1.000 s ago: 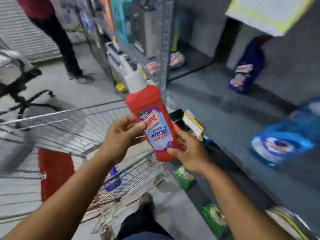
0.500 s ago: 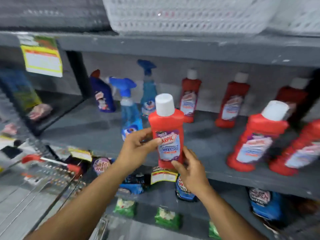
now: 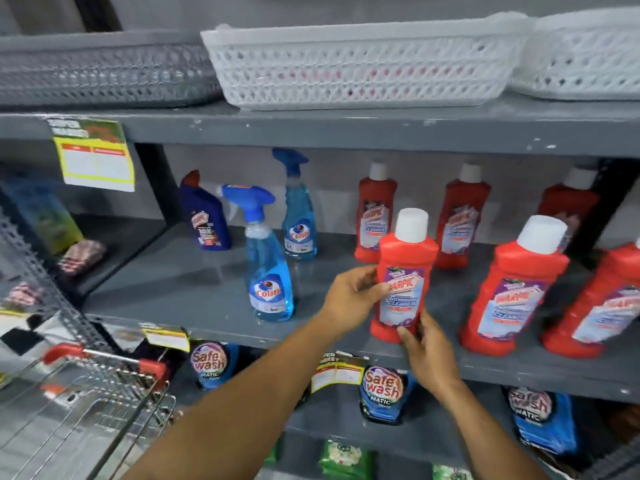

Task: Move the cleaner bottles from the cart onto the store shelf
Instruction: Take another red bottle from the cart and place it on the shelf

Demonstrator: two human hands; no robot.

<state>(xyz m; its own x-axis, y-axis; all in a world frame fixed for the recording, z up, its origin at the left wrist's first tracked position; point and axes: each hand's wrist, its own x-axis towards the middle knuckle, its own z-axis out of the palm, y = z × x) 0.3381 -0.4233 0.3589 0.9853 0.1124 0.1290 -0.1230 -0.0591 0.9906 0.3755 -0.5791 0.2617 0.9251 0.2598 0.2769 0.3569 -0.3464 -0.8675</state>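
Observation:
A red cleaner bottle (image 3: 405, 271) with a white cap stands upright at the front of the grey store shelf (image 3: 194, 282). My left hand (image 3: 353, 296) grips its left side at the label. My right hand (image 3: 426, 351) holds its base from the front right. Whether the base rests on the shelf I cannot tell. Two more red bottles (image 3: 512, 289) stand to its right, and three stand behind it (image 3: 375, 213). The wire cart (image 3: 104, 403) with red handle ends is at the lower left.
Two blue spray bottles (image 3: 266, 268) and a dark blue bottle (image 3: 206, 216) stand on the shelf's left part. White baskets (image 3: 360, 64) sit on the shelf above. Blue pouches (image 3: 382, 393) and green packs fill the shelves below. Price tags hang from the shelf edges.
My view swung from the cart to the shelf. Both hands carried the red bottle forward and rightward to the shelf's front, beside the other red bottles.

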